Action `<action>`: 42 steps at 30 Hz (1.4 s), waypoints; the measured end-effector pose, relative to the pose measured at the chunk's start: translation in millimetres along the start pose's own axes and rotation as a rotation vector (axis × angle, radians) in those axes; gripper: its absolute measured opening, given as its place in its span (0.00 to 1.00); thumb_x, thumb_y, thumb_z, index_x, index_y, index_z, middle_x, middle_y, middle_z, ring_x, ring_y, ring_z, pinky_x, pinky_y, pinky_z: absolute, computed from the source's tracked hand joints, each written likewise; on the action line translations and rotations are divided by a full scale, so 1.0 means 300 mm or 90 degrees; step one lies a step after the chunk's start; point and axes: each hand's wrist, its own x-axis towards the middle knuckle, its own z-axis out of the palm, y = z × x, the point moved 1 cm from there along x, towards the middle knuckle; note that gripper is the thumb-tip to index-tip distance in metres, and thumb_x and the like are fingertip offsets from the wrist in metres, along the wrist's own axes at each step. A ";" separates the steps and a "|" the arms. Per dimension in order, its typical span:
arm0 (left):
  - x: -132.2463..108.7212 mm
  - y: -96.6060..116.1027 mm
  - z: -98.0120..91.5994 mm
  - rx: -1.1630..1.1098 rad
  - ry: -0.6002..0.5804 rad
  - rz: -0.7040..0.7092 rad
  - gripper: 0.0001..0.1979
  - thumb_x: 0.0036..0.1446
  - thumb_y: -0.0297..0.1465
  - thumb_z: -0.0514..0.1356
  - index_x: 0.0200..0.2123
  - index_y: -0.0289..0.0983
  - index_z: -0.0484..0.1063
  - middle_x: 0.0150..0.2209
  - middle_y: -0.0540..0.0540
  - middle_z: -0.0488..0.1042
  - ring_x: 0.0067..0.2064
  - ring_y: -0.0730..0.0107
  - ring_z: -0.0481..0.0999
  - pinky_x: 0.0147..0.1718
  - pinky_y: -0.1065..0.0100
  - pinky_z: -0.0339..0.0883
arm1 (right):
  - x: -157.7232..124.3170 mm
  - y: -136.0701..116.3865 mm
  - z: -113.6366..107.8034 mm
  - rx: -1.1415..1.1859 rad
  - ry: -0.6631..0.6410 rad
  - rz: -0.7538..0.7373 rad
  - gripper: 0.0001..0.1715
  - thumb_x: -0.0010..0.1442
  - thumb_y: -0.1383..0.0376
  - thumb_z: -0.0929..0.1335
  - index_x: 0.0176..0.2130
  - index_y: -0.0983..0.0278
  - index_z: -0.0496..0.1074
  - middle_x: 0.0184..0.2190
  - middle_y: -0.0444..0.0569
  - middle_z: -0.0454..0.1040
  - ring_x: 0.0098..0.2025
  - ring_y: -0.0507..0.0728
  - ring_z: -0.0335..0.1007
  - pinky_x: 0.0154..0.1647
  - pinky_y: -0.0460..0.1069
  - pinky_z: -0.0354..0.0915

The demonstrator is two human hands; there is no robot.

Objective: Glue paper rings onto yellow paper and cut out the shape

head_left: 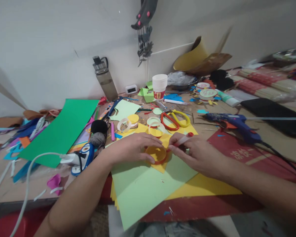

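Observation:
My left hand presses its fingers on a red ring that lies on a small yellow paper piece. My right hand pinches a red-capped pen and holds its lower end at the ring's right edge. Both rest on a light green sheet laid over a yellow sheet. Just beyond the hands lie more cut rings and yellow discs.
A blue glue gun lies at the right, its cord running off right. Red and yellow scissors, stacked paper cups, a water bottle, a large green sheet and a white cable crowd the table.

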 end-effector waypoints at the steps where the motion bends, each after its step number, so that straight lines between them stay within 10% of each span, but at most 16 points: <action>1: -0.001 -0.001 0.001 -0.001 0.000 0.000 0.26 0.56 0.40 0.65 0.57 0.41 0.71 0.57 0.42 0.73 0.60 0.59 0.69 0.59 0.58 0.61 | -0.002 -0.002 0.001 -0.004 0.000 0.000 0.19 0.66 0.60 0.59 0.28 0.62 0.70 0.26 0.49 0.76 0.26 0.54 0.70 0.27 0.49 0.63; 42: -0.001 0.010 -0.001 0.003 0.003 0.039 0.23 0.58 0.37 0.64 0.56 0.38 0.71 0.56 0.40 0.73 0.59 0.59 0.70 0.58 0.60 0.61 | -0.055 -0.071 0.065 0.025 -0.018 -0.106 0.14 0.67 0.66 0.60 0.37 0.63 0.72 0.33 0.49 0.77 0.35 0.54 0.75 0.39 0.49 0.69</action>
